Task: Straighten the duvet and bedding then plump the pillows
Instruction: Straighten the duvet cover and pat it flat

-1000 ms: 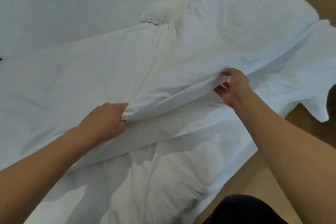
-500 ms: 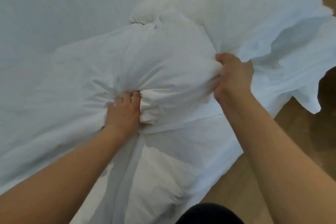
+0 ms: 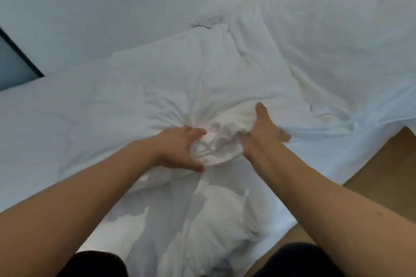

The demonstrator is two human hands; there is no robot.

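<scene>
A white duvet [image 3: 157, 87] lies crumpled across the bed, with a bunched wad of its fabric [image 3: 221, 141] at the middle. My left hand [image 3: 180, 148] grips the left side of that wad, fingers curled into the cloth. My right hand [image 3: 263, 132] presses against the wad's right side with the thumb up and fingers partly spread; its fingertips are blurred. A white pillow [image 3: 225, 9] peeks out at the back, partly under more white bedding [image 3: 333, 47] that spreads to the right. Rumpled bedding [image 3: 213, 220] lies between my forearms.
A brown wooden floor [image 3: 382, 164] shows at the right of the bed and behind it. A white wall [image 3: 90, 7] stands at the back left, with a dark-framed panel [image 3: 13, 63] at the far left edge. Dark clothing [image 3: 99, 265] shows at the bottom.
Both hands came together at the middle, gathering the duvet edge into a wad. The lifted fabric at the right has dropped onto the bed. The right hand loosened from a fist.
</scene>
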